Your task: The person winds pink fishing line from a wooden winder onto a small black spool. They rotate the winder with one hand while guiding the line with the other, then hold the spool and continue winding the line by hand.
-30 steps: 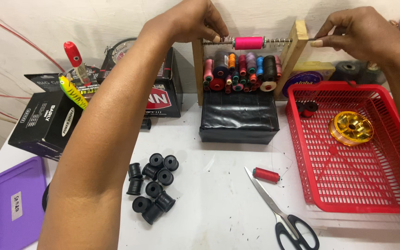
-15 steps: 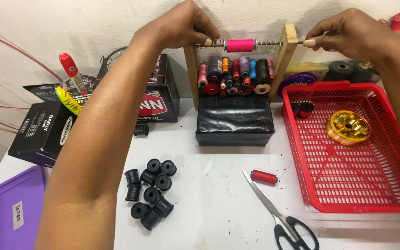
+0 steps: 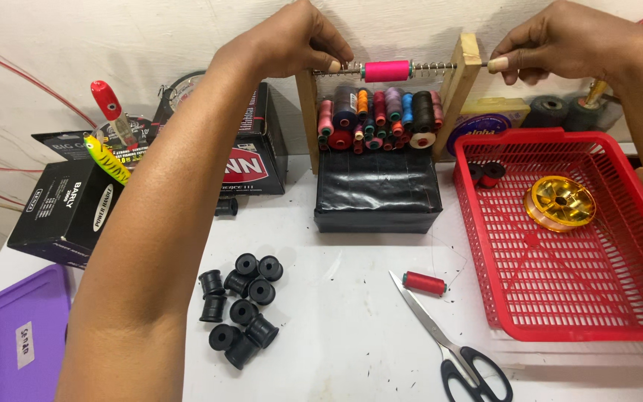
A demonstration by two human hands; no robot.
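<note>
Pink spool (image 3: 387, 71) above thread-filled rack (image 3: 381, 119)

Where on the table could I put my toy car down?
Bare white table lies between the black bobbins and the scissors. The red basket floor is mostly bare too. It's crowded around the black boxes at back left.

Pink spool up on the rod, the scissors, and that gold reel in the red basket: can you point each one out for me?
pink spool (image 3: 387, 71), head view, middle of its thread-wound body.
scissors (image 3: 427, 318), head view, on the metal blades.
gold reel (image 3: 560, 202), head view, on its shiny top face.
</note>
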